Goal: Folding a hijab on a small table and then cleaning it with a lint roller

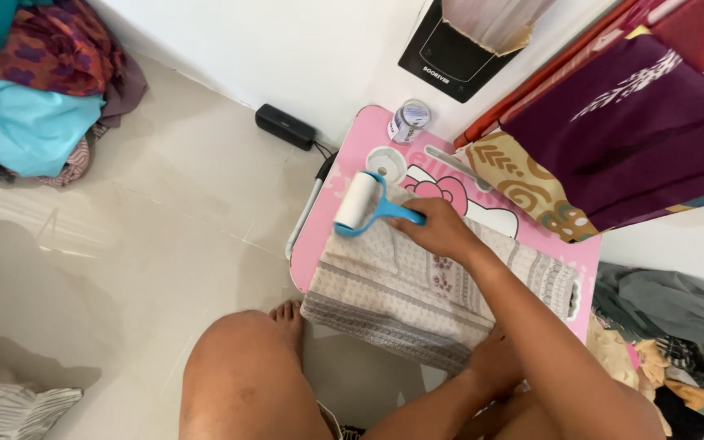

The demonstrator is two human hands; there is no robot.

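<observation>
On the pink table [344, 204], right hand [442, 231] is gripping a lint roller [358, 202] closed-fisted, best rolled flat, while left hand [495, 363] is pinning the cloth [417, 297] taut.

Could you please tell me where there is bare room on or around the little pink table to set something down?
The pink table is crowded: the folded cloth covers most of it, the right hand works the lint roller there, and a jar and white lid fill the far corner. The open tile floor between the table, the black speaker and the clothes pile is free.
</observation>
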